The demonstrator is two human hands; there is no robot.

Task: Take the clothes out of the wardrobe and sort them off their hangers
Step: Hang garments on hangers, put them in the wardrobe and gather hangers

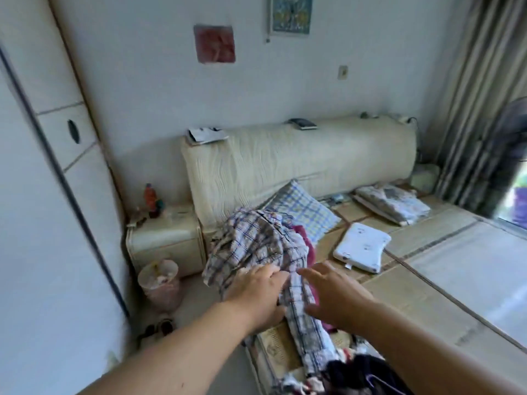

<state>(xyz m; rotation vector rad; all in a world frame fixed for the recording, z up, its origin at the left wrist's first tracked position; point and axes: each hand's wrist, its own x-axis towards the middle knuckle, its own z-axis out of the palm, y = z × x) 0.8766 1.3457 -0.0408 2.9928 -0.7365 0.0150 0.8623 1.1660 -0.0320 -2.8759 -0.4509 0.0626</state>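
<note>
A crumpled plaid shirt (256, 246) in white, blue and brown lies heaped on the near left corner of the bed (427, 280), trailing toward me. Under it shows a dark red garment (306, 246). My left hand (256, 292) rests on the shirt's lower part, fingers lying over the cloth. My right hand (333, 295) hovers just right of the shirt with spread, straight fingers and holds nothing. A dark pile of clothes (362, 372) lies at the bottom edge. The white wardrobe (42, 195) stands at the left. I see no hanger clearly.
A checked pillow (305, 212), a white flat device (362, 246) and a folded blanket (393, 203) lie on the bed's mat. A bedside cabinet (165, 238) and a pink waste bin (161, 283) stand on the floor to the left. Curtains and a fan are at right.
</note>
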